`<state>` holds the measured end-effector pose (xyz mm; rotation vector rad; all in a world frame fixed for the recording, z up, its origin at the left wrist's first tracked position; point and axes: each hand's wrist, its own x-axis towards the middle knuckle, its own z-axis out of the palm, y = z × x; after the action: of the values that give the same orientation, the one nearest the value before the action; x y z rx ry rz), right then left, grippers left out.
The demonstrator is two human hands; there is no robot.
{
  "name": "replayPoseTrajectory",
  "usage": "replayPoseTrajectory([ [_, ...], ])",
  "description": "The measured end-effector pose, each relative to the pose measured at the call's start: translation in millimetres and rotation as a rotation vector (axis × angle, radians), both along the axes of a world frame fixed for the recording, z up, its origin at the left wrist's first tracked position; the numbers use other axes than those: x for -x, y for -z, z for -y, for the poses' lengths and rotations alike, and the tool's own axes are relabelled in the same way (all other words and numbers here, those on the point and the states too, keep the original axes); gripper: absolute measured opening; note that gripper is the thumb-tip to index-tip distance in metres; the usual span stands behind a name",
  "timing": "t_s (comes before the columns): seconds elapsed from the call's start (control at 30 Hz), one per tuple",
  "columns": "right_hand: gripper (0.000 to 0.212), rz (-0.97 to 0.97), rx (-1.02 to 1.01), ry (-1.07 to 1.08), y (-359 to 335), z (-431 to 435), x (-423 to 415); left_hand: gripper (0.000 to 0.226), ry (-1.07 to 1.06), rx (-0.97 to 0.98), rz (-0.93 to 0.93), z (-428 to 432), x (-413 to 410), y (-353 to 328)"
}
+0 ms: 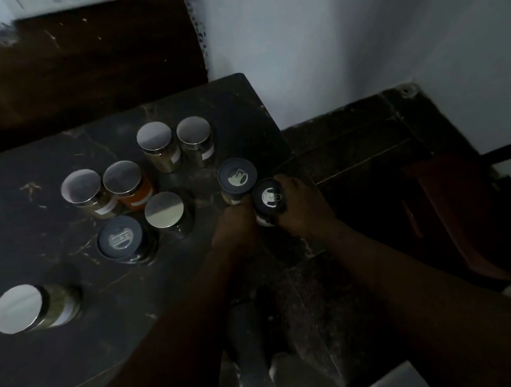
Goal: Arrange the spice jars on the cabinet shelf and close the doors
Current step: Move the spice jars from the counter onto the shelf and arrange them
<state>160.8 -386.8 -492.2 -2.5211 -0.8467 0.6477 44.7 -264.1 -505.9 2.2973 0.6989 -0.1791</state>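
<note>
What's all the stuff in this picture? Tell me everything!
silver-lid jars: six, one with orange filling, on the counter; one stands apart at the left
dark-lid jars: two, on the counter
held jar: one, dark lid, near the counter's right edge
counter: one, dark marble, left half
board: one, brown, behind the counter
wall: one, pale, upper right
right hand: one, fingers curled round the held jar
left hand: one, beside the held jar; too dark to tell its grip
</note>
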Motion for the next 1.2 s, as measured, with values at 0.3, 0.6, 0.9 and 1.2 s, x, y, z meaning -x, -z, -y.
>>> replayPoseTrajectory([
  [0.3,0.087,0.034,-0.220,0.084,-7.9,18.4,12.2,0.054,0.049,0.024,0.139,-2.2,10.3,-11.1],
  [0.6,0.079,-0.083,-0.604,0.096,-116.0,-1.1,0.7,0.090,0.113,0.197,0.425,-47.8,5.2,-101.9],
  [0.9,0.077,-0.047,-1.046,0.213,-229.4,-85.8,1.8,0.090,-0.148,-0.178,0.815,-99.6,-25.6,-222.9],
  [1.2,0.084,0.106,-1.264,0.053,-365.0,-139.0,-76.9,0.085,-0.018,-0.323,1.145,-157.2,-92.3,-362.0],
])
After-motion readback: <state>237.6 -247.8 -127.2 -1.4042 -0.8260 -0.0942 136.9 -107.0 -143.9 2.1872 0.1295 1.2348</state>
